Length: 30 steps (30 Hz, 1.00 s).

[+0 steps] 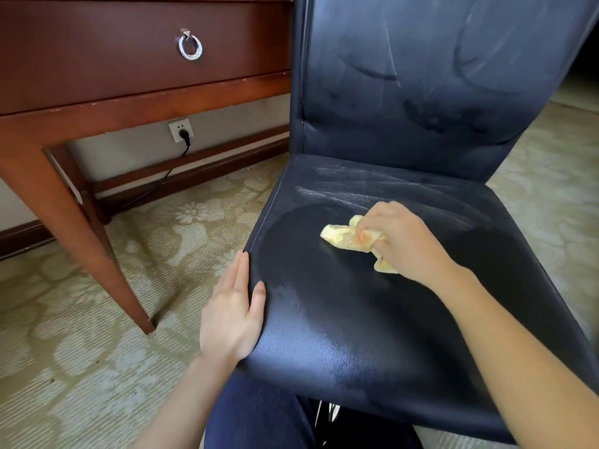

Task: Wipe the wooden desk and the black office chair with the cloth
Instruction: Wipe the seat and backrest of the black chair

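Dark blue trouser leg [259, 416] fills the bottom edge, just under the front lip of the black office chair [486, 367]. The chair's leather-like seat [340, 319] shows a darker, damp-looking oval in the middle and pale streaky smears toward the back. Its tall backrest [421, 76] carries similar curved wipe marks and dull patches. A crumpled yellow cloth [340, 236] sits on the seat, a little behind its centre. To the left of the chair stands the wooden desk [97, 102], reddish brown, with a drawer bearing a silver ring pull [190, 48] and a slanted leg planted on the patterned beige carpet [81, 319]. Under the desk a white wall socket [180, 128] holds a black plug, and its cord [160, 181] trails down toward the floor. The right hand [402, 241] reaches in from the right with knuckles up, its fingers curled round the cloth and pressing it onto the seat. The left hand [233, 312] lies flat against the seat's front-left edge, fingers straight and together along the side, thumb resting on top of the seat.
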Each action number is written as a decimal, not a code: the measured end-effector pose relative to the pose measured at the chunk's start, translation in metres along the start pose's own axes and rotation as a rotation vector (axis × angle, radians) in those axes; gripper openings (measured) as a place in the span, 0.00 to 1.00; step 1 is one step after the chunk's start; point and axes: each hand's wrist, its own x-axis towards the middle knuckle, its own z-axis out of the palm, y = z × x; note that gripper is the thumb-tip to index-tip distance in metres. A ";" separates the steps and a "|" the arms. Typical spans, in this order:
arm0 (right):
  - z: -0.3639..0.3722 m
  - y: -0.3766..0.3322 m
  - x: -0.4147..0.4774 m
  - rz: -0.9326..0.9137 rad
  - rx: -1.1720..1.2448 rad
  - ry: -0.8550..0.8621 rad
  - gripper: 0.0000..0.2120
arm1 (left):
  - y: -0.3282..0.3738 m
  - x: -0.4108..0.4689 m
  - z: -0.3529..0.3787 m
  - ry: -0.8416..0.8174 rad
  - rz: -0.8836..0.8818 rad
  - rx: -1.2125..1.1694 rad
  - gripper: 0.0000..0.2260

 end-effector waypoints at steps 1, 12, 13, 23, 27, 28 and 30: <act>-0.006 0.001 0.001 -0.043 0.012 0.030 0.14 | 0.001 0.000 0.000 0.000 -0.001 0.000 0.26; -0.051 0.000 0.044 -0.131 -0.037 0.247 0.19 | 0.002 -0.002 0.000 0.004 -0.015 0.016 0.29; -0.037 -0.008 0.046 -0.150 -0.037 0.168 0.19 | 0.002 -0.002 -0.001 0.003 -0.016 0.013 0.29; -0.002 -0.002 0.024 -0.217 0.178 -0.491 0.33 | 0.000 -0.002 -0.001 -0.009 -0.010 0.015 0.29; 0.016 0.008 0.013 -0.141 -0.019 -0.457 0.27 | 0.000 -0.003 0.000 -0.012 -0.010 0.016 0.29; 0.026 0.008 0.009 -0.138 -0.016 -0.413 0.25 | 0.000 -0.003 0.000 -0.013 -0.009 0.015 0.28; 0.043 0.005 0.003 -0.129 0.017 -0.283 0.22 | -0.001 -0.002 -0.001 -0.010 -0.004 0.013 0.27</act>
